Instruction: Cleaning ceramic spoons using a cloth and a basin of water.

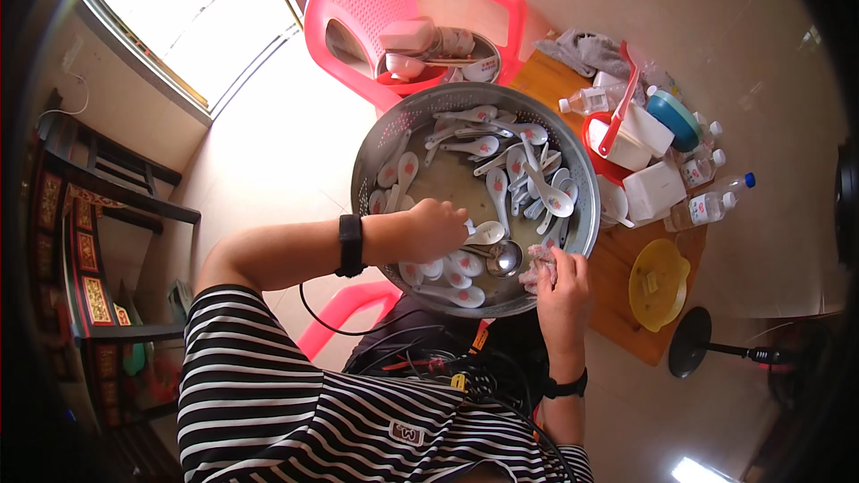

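A large round metal basin (584,168) with a perforated upper wall holds many white ceramic soup spoons (498,191) with floral prints. My left hand (437,229) is curled over the basin's lower left part, its fingers closed on a white ceramic spoon (488,233) whose bowl points right. At the basin's lower right edge, my right hand (565,282) pinches a crumpled pink cloth (539,270). Between the hands a metal ladle (504,259) lies in the basin. More spoons lie below my left wrist, and my forearm hides part of that side.
Beyond the basin, a pink plastic chair (362,3) bears a bowl of dishes. To the right, a wooden table (614,282) carries plastic bottles (704,208), white packages (654,191), a grey cloth (584,51) and a yellow dish (658,285). A black round base (689,342) stands near its corner.
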The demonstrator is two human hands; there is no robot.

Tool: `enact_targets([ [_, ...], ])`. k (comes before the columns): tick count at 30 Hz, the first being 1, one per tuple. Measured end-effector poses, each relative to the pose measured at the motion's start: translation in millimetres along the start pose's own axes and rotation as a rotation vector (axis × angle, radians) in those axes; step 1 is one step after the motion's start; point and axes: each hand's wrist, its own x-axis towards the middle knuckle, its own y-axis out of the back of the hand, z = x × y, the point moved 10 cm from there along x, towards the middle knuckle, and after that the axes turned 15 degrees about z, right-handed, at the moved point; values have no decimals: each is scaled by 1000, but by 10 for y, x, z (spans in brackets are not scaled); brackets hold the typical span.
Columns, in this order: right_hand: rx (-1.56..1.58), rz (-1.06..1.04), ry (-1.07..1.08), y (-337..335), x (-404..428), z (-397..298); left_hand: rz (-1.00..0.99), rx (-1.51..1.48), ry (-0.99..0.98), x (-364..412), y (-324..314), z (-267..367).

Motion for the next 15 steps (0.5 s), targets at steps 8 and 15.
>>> enact_targets([
  [8, -4, -3, 4, -12, -5, 17, 81, -87, 135, -97, 171, 63],
  [15, -7, -14, 10, -1, 2, 9, 186, -269, 272, -200, 491, 41],
])
